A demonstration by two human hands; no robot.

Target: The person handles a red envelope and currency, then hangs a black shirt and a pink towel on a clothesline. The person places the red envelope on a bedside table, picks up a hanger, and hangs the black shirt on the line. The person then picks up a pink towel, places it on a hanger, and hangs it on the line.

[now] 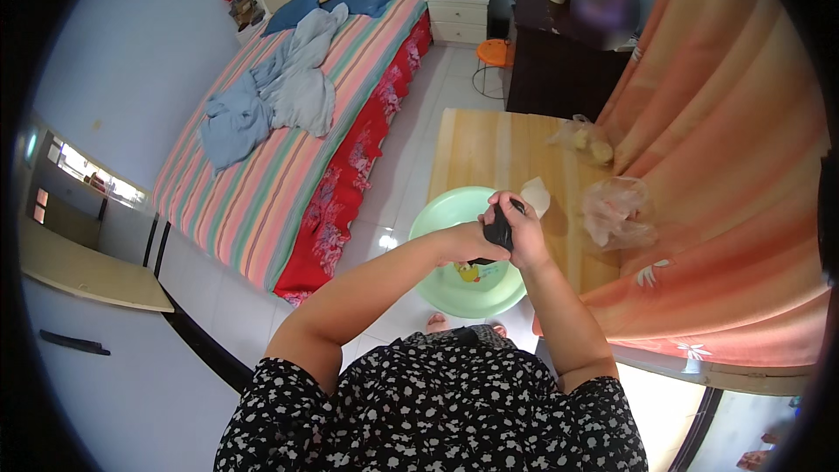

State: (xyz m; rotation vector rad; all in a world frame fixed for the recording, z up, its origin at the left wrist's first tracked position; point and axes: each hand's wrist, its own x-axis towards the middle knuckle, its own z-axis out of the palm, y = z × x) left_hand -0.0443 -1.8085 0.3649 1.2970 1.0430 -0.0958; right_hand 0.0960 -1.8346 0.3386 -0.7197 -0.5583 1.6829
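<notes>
A black, cloth-like thing (499, 232) is bunched between my two hands, above a pale green basin (446, 209). My left hand (466, 245) is closed round its lower part. Higher up, my right hand (524, 232) wraps its other end, with fingers curled over the top. What kind of item the cloth is, I cannot tell. On the basin's floor a yellow printed figure (468, 272) shows partly below my left hand. Just beyond my right hand stands a white object (536, 197), perhaps a cup, partly hidden.
Under the basin's far side is a light wooden table (489, 144). Two clear plastic bags (618, 212) lie on its right, beside an orange curtain (717, 166). A striped bed (253, 218) stands left, an orange stool (495, 53) and a dark cabinet (555, 70) beyond.
</notes>
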